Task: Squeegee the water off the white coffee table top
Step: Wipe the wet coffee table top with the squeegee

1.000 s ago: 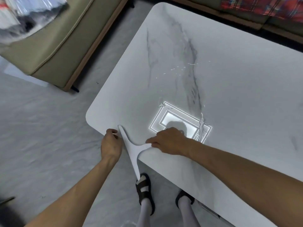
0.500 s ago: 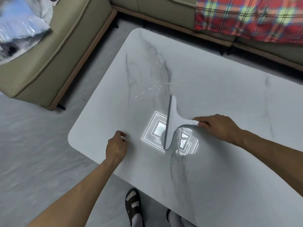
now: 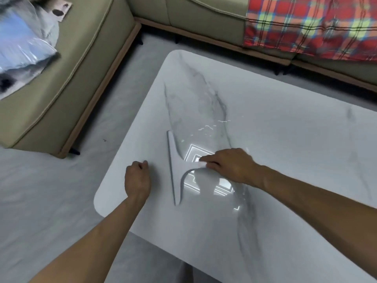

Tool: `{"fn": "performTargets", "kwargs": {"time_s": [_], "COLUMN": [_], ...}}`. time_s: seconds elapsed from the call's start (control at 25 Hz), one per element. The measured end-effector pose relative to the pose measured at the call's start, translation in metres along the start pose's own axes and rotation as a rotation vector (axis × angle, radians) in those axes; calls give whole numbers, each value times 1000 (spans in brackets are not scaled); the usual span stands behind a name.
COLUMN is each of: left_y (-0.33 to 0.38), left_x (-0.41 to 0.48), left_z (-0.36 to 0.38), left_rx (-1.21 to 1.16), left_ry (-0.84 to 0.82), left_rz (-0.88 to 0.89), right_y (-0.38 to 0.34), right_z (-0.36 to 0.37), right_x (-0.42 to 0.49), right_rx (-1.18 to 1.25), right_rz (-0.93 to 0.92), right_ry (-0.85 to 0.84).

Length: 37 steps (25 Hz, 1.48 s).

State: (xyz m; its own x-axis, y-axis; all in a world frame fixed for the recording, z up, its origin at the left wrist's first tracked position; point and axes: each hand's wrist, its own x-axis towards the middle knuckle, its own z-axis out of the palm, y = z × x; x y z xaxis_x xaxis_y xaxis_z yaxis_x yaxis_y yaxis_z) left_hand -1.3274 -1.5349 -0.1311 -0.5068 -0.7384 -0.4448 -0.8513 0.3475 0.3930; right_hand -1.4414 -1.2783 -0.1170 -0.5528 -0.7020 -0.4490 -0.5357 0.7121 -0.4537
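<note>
A white marble-veined coffee table (image 3: 285, 139) fills the middle and right of the head view. A pale grey T-shaped squeegee (image 3: 175, 170) lies blade-down on its left part, blade running front to back. My right hand (image 3: 230, 166) grips the squeegee's handle from the right. My left hand (image 3: 137, 178) rests near the table's left edge, fingers curled and holding nothing, a short way left of the blade. Small water streaks (image 3: 212, 126) glint beyond the blade, beside a bright reflection of a ceiling light.
A beige sofa (image 3: 77, 74) stands to the left and along the back, with a clear plastic bag (image 3: 22, 48) on it. A red plaid blanket (image 3: 310, 23) drapes over the back sofa. Grey floor (image 3: 40, 201) lies between sofa and table.
My right hand has swept the squeegee leftward across the table toward my left hand. Earlier it lifted it from the front left corner. The view has shifted up and right.
</note>
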Motion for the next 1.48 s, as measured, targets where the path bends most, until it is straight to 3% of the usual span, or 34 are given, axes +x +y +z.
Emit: {"fn": "performTargets", "kwargs": {"time_s": [0.2,0.36,0.56,0.8,0.92,1.08,1.2,1.36,1.48], "left_y": [-30,-32,-5,53,91,120,129,131,121], "left_x": [63,79,70,15,-16,-38,-28,16,38], "left_z": [-46,-46,-17,27,52,79,90,96,102], "left_rx": [3,3,-28,117,129,306,493,673,653], "left_ry": [33,32,-113,-304,-323,-275,-182,-242,-293], "left_rz": [-30,-27,2,203,220,334,454,279,219], "right_y": [-96,-105,-41,73,124,177,187,169,145], "right_z": [28,30,9,-15,-20,-29,-49,-89,-122], "right_x": [110,140,107,-3,-66,-147,-169,-71,61], "right_rx": [7,29,32,74,48,27,48,166,188], "right_rz": [-149,-105,-9,246,317,495,567,417,330], "right_ry": [-69,-71,-38,-22,2,19,135,322,334]}}
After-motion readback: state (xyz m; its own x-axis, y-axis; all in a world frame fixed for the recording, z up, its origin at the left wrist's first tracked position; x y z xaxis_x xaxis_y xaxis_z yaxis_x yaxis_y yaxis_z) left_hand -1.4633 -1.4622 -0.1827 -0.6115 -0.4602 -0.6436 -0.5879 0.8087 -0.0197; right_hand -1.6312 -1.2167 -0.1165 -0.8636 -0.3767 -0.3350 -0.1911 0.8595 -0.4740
